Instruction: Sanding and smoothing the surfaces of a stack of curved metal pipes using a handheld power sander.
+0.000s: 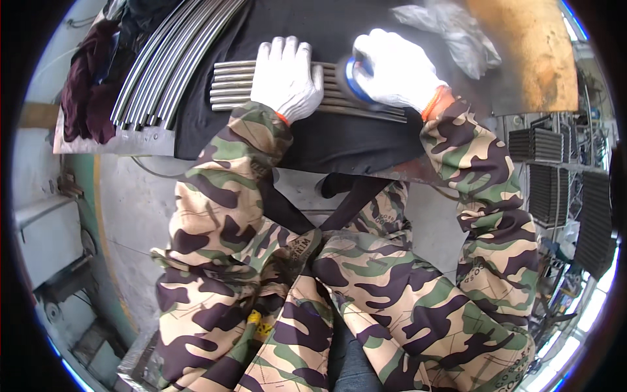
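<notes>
Several short metal tubes lie side by side on a dark bench top. My left hand, in a white glove, presses flat on the row of tubes with its fingers spread. My right hand, also gloved in white, is closed around a round blue-rimmed sanding tool that rests on the tubes just right of my left hand. Both sleeves are camouflage cloth.
A bundle of long curved metal tubes lies at the bench's left, beside dark red cloth. A crumpled clear plastic bag and a rusty orange plate sit at the back right. Black finned racks stand at right.
</notes>
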Demonstrator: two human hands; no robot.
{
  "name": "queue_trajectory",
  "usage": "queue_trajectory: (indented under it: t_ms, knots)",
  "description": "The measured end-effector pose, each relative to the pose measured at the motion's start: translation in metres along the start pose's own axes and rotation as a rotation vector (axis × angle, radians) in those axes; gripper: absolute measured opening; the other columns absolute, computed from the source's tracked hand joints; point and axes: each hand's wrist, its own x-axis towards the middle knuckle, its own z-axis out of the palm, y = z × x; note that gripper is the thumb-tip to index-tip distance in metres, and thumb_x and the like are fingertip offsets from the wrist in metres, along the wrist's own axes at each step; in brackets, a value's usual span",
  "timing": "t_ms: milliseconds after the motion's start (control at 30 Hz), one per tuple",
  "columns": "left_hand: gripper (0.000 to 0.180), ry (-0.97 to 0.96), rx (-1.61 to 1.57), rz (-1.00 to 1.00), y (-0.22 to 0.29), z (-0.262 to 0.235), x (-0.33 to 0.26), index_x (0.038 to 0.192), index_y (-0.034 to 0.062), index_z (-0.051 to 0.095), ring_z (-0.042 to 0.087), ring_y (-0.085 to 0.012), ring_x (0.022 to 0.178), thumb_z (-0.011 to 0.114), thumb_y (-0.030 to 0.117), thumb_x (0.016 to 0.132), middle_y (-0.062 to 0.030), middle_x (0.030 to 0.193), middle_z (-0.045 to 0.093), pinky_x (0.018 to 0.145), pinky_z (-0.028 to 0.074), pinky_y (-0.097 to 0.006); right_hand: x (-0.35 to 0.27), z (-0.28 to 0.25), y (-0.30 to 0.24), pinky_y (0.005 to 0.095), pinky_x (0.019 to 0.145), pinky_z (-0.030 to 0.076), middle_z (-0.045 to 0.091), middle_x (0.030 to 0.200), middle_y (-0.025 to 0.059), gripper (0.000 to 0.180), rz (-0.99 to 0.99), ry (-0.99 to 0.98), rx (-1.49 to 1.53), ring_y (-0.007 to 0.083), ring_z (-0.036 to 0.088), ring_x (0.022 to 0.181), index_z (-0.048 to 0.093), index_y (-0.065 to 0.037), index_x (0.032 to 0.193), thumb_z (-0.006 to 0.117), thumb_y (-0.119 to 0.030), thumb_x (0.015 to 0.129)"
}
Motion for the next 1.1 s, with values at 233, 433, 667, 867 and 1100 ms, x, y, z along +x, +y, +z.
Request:
queue_trajectory:
  t_ms: [233,433,667,867,1100]
  knots:
    - [0.04,-0.009,0.0,0.008,0.001,-0.007,0.005,0.123,-0.0026,0.066,0.06,-0.0371,0.118,0.066,0.028,0.098,-0.0203,0.124,0.067,0.107,0.044,-0.048,-0.02,-0.012,-0.007,0.0492,0.083,0.059,0.066,0.1,0.0128,0.022,0.02,-0.006,0.001,0.0346,0.07,0.097,0.069,-0.015,0.108,0.069,-0.03,0.091]
    - [0.039,-0.005,0.102,-0.115,-0.001,0.003,-0.001,0.12,-0.0025,0.068,0.06,-0.0376,0.119,0.066,0.029,0.098,-0.0197,0.123,0.067,0.107,0.044,-0.05,0.0,0.003,-0.007,0.0487,0.084,0.059,0.067,0.1,0.0129,0.019,0.034,0.04,0.01,0.0346,0.07,0.098,0.07,-0.015,0.104,0.069,-0.029,0.091]
    - [0.038,0.048,0.107,-0.136,0.003,0.012,0.003,0.118,-0.0017,0.069,0.061,-0.0373,0.12,0.067,0.03,0.097,-0.0185,0.121,0.068,0.108,0.044,-0.05,0.003,0.003,-0.006,0.0488,0.085,0.058,0.069,0.1,0.014,0.021,0.062,-0.02,0.032,0.0353,0.07,0.099,0.071,-0.014,0.105,0.068,-0.03,0.092]
    - [0.038,0.045,0.097,-0.135,0.003,0.01,0.0,0.118,-0.0016,0.069,0.061,-0.0359,0.118,0.067,0.03,0.097,-0.0179,0.12,0.069,0.107,0.045,-0.05,-0.002,0.001,-0.013,0.0479,0.084,0.059,0.069,0.098,0.0144,0.021,0.004,0.035,0.034,0.0356,0.071,0.095,0.07,-0.014,0.105,0.069,-0.031,0.092]
    - [0.039,0.034,0.146,-0.078,0.005,0.001,-0.004,0.121,-0.0007,0.069,0.061,-0.0363,0.121,0.065,0.031,0.099,-0.0176,0.123,0.069,0.109,0.044,-0.05,-0.007,0.003,-0.007,0.0482,0.082,0.058,0.069,0.096,0.0153,0.02,-0.03,0.068,0.061,0.0362,0.071,0.094,0.071,-0.015,0.103,0.069,-0.03,0.091]
